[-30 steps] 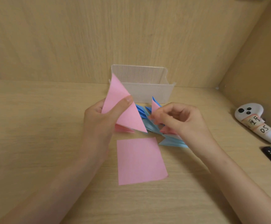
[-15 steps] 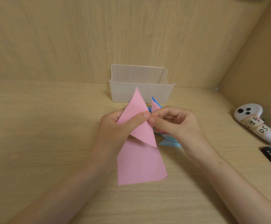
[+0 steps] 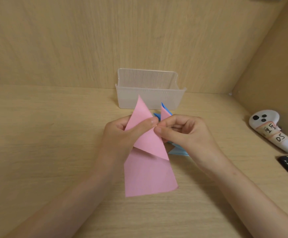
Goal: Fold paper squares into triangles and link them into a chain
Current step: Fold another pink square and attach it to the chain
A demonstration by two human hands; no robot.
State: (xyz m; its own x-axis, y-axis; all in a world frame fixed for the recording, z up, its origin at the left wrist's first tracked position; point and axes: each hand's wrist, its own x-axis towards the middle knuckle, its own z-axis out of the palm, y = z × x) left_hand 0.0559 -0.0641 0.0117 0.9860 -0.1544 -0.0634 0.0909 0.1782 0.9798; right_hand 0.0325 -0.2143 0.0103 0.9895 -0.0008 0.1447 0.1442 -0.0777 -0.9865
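Left hand (image 3: 122, 134) pinches a folded pink paper triangle (image 3: 146, 133), thumb on the front face, held upright above the wooden tabletop (image 3: 45, 134). Right hand (image 3: 186, 133) has fingers curled, pinching the linked chain of pink and blue folded triangles (image 3: 164, 112); the two thumbs are just beside each other. More of the blue chain shows under the right wrist. A flat pink paper square (image 3: 148, 176) lies below both hands. Clear ribbed plastic box (image 3: 150, 90) stands behind, against the back wall. White handheld controller with handwritten label (image 3: 275, 131) lies to the right.
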